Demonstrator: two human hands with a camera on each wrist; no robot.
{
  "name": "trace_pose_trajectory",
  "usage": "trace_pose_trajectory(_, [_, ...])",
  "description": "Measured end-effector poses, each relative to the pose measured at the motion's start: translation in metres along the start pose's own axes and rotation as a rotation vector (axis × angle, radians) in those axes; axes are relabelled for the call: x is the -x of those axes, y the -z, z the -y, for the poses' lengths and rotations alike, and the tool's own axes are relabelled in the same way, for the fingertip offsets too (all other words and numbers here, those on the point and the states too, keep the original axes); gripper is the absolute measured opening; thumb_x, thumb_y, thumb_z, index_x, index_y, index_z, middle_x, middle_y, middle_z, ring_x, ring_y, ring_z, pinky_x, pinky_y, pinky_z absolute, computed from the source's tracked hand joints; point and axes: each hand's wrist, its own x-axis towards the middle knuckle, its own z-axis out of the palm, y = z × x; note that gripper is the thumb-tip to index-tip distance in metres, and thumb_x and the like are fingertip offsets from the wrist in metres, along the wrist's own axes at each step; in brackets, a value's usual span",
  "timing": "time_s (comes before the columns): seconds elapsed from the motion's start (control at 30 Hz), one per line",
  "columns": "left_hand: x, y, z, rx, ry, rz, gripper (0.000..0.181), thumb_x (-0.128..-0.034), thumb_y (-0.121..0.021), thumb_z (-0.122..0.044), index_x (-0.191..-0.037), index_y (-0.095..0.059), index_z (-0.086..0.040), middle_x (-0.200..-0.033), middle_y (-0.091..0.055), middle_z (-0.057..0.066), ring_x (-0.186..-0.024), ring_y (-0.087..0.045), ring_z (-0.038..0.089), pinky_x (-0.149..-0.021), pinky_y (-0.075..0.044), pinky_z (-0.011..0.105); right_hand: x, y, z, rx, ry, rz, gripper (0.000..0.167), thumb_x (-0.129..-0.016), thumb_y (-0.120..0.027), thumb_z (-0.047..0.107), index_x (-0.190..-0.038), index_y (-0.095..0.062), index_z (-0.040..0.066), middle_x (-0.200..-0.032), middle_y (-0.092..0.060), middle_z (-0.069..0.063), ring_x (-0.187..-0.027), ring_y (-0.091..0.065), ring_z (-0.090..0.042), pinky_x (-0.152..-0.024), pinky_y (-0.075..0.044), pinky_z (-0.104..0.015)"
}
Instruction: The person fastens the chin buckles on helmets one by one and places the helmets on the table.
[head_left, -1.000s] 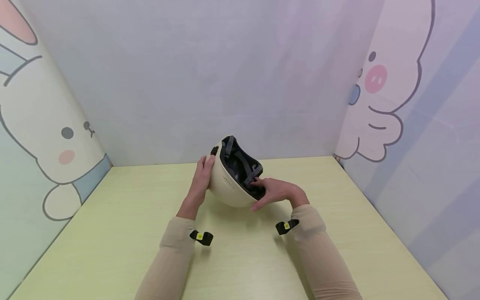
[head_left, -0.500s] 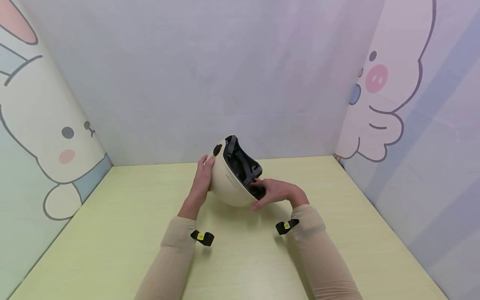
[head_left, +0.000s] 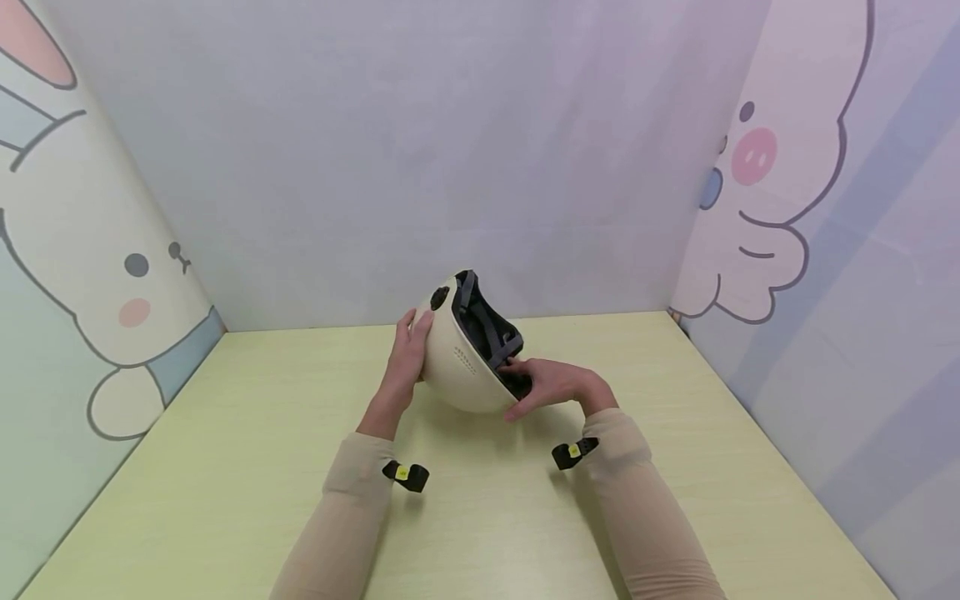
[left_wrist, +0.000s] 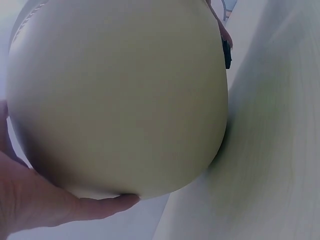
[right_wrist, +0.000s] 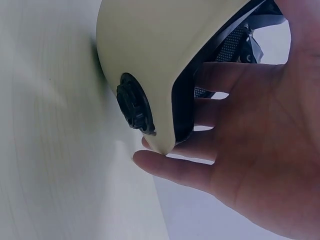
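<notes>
A cream helmet [head_left: 453, 358] is tilted on its rounded shell, its black-lined opening with grey straps turned up and to the right in the head view. My left hand [head_left: 403, 362] holds the shell's outer left side; in the left wrist view this hand [left_wrist: 40, 202] curves round the smooth shell [left_wrist: 125, 100]. At the lower rim, my right hand [head_left: 553, 383] grips the edge, fingers partly inside. The right wrist view has the hand [right_wrist: 255, 135] across the rim beside a black knob [right_wrist: 134, 102]; some fingertips are hidden by the helmet.
The pale wooden table [head_left: 262, 433] lies under both arms. A light back wall [head_left: 450, 150] rises behind its far edge, with cartoon-printed side walls left and right. Both wrists carry small black devices [head_left: 406, 476].
The helmet has turned slightly, its upper rim moving right and the round black part on the shell showing more. Both hands keep their hold, the left shifted very slightly right.
</notes>
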Motion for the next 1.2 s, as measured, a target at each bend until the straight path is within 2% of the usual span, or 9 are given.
trace_pose_trajectory(0.2, [-0.001,0.0,0.001,0.004,0.003,0.009,0.08,-0.0964,-0.043,-0.066,-0.161,-0.016,-0.026,-0.16,-0.024,0.011,-0.139,-0.035,0.036,-0.103,-0.036,0.066,0.001,0.0,-0.001,-0.02,-0.002,0.003,0.102,-0.073,-0.083,0.052,-0.152,-0.04,0.004,-0.16,-0.028,-0.016,-0.147,-0.027,-0.029,-0.115,-0.029,-0.044])
trace_pose_trajectory(0.4, [-0.001,0.0,0.001,0.035,0.001,0.01,0.078,-0.0981,-0.041,-0.063,-0.161,-0.013,-0.027,-0.162,-0.02,0.01,-0.142,-0.03,0.036,-0.104,-0.032,0.068,0.001,0.001,0.002,-0.011,0.019,-0.018,0.102,-0.073,-0.086,0.048,-0.153,-0.039,0.006,-0.155,-0.04,-0.01,-0.143,-0.035,-0.025,-0.113,-0.033,-0.044])
trace_pose_trajectory(0.57, [-0.001,0.001,0.0,0.065,0.012,0.017,0.076,-0.0992,-0.042,-0.06,-0.161,-0.014,-0.027,-0.163,-0.019,0.011,-0.143,-0.029,0.037,-0.107,-0.03,0.068,0.006,0.006,0.015,0.051,0.048,-0.059,0.1,-0.073,-0.087,0.044,-0.152,-0.04,0.006,-0.153,-0.044,-0.01,-0.141,-0.039,-0.025,-0.111,-0.036,-0.043])
trace_pose_trajectory(0.7, [0.0,0.001,-0.004,0.066,0.035,0.038,0.074,-0.1012,-0.043,-0.055,-0.161,-0.013,-0.023,-0.163,-0.019,0.014,-0.142,-0.03,0.04,-0.107,-0.031,0.067,0.014,0.013,0.036,0.092,0.088,-0.116,0.098,-0.073,-0.088,0.038,-0.151,-0.041,0.003,-0.148,-0.049,-0.012,-0.135,-0.046,-0.029,-0.107,-0.041,-0.043])
trace_pose_trajectory(0.87, [0.013,0.0,-0.02,0.048,0.041,0.045,0.071,-0.1044,-0.042,-0.047,-0.161,-0.013,-0.016,-0.161,-0.021,0.019,-0.141,-0.033,0.042,-0.106,-0.034,0.065,0.024,0.02,0.06,0.071,0.18,-0.186,0.096,-0.079,-0.085,0.033,-0.155,-0.034,0.005,-0.141,-0.055,-0.013,-0.113,-0.064,-0.023,-0.095,-0.05,-0.039])
trace_pose_trajectory(1.0, [0.025,-0.001,-0.032,0.044,0.039,0.047,0.07,-0.1051,-0.041,-0.045,-0.161,-0.012,-0.013,-0.161,-0.02,0.021,-0.141,-0.032,0.043,-0.106,-0.034,0.065,0.028,0.021,0.07,-0.022,0.292,-0.209,0.091,-0.087,-0.079,0.015,-0.16,-0.025,0.015,-0.143,-0.053,-0.015,-0.103,-0.069,-0.022,-0.088,-0.055,-0.038])
trace_pose_trajectory(1.03, [0.026,-0.001,-0.033,0.042,0.04,0.048,0.071,-0.1049,-0.041,-0.045,-0.161,-0.012,-0.014,-0.161,-0.02,0.021,-0.141,-0.032,0.043,-0.106,-0.034,0.065,0.029,0.02,0.072,-0.028,0.317,-0.212,0.089,-0.088,-0.077,0.011,-0.16,-0.025,0.018,-0.135,-0.059,-0.014,-0.098,-0.069,-0.021,-0.083,-0.056,-0.036])
trace_pose_trajectory(1.1, [0.027,0.0,-0.033,0.037,0.039,0.052,0.071,-0.1048,-0.041,-0.046,-0.161,-0.011,-0.014,-0.161,-0.02,0.021,-0.141,-0.032,0.044,-0.105,-0.035,0.065,0.03,0.02,0.075,-0.021,0.363,-0.213,0.083,-0.09,-0.072,0.003,-0.159,-0.029,0.021,-0.113,-0.067,-0.009,-0.08,-0.067,-0.014,-0.074,-0.056,-0.032])
trace_pose_trajectory(1.2, [0.026,0.0,-0.032,0.024,0.035,0.051,0.071,-0.1047,-0.04,-0.047,-0.161,-0.011,-0.014,-0.161,-0.02,0.02,-0.14,-0.033,0.044,-0.105,-0.036,0.064,0.03,0.019,0.08,0.053,0.396,-0.223,0.069,-0.092,-0.067,-0.002,-0.154,-0.043,0.018,-0.112,-0.068,-0.004,-0.064,-0.048,-0.006,-0.068,-0.049,-0.027])
